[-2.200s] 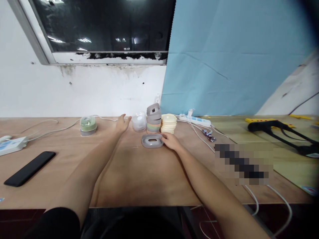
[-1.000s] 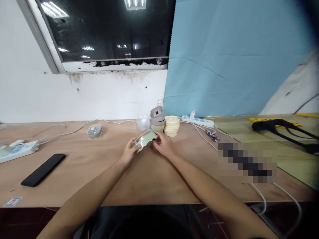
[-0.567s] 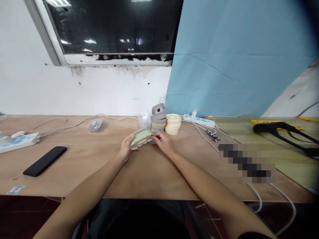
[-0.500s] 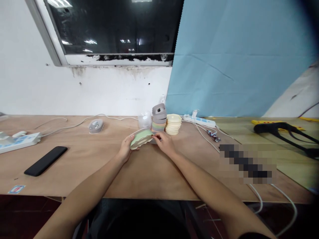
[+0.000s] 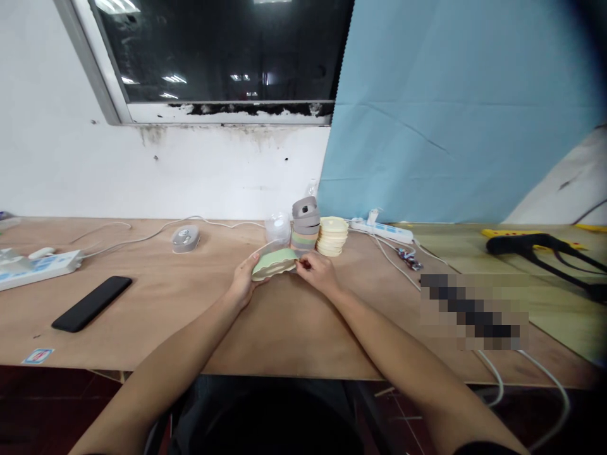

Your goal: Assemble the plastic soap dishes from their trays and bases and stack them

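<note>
While the left hand (image 5: 243, 282) curled round one end of the green dish (image 5: 275, 263) at the frame's centre and the right hand (image 5: 317, 273) pinched its right edge, it seemed light, thin and slightly bendy, best held by both ends.

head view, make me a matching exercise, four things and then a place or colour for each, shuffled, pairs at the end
1. flat black slab
2. wavy-edged green piece
3. scalloped stack
4. wall sheet

a. cream
b. in the left hand, right hand at its end
c. blue
d. lying on the tabletop, at left

Pairs: 1-d, 2-b, 3-a, 4-c
</note>
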